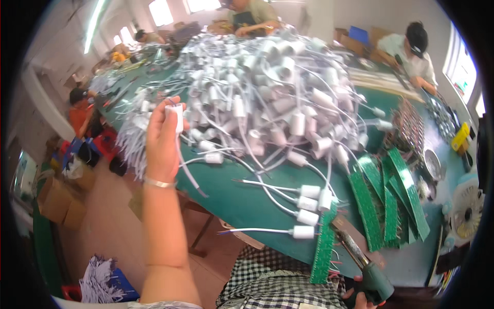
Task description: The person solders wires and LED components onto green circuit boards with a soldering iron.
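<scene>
Raised at the left, my left hand pinches a white cylindrical lamp holder whose white cord hangs down beside the wrist. At the lower right edge my right hand, partly cut off, is closed round the dark green handle of what looks like a soldering iron. Its metal barrel points up and left, close to a green circuit board strip at the table edge. Several lamp holders with cords lie in a row left of that strip.
A tall heap of white corded lamp holders covers the middle of the green table. More green board strips are stacked at right, near a small fan. Several people work farther off. Cardboard boxes stand on the floor at left.
</scene>
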`<state>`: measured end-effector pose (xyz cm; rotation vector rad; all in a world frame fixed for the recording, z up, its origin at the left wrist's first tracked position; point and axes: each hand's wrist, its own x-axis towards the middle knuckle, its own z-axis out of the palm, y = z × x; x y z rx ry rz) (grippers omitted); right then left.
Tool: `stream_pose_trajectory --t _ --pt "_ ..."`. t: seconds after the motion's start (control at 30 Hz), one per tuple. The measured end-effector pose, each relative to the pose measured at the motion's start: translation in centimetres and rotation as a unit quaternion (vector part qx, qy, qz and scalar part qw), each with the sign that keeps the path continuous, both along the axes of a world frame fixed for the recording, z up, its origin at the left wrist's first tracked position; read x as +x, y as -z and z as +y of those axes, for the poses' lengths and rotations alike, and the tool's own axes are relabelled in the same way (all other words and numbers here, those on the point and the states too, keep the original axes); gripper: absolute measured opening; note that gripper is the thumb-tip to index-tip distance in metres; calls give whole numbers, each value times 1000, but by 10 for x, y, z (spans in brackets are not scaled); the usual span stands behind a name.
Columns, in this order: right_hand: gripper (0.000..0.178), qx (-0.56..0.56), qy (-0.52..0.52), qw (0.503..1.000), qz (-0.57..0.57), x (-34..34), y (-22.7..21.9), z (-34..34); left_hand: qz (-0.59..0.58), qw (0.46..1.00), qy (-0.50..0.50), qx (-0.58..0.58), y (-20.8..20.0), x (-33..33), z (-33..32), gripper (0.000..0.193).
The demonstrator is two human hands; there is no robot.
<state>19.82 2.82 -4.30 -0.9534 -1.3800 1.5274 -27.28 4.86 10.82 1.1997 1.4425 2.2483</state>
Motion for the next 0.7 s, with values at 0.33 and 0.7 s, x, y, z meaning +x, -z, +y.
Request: stream_pose_trajectory --t 0.33,0.7 --pt "52 -149 43 987 33 5 -63 -6 362 852 256 -280 72 217 -48 22" --pt "41 127 10 974 -190 -38 -58 1 362 842 308 -255 78 257 -44 22"
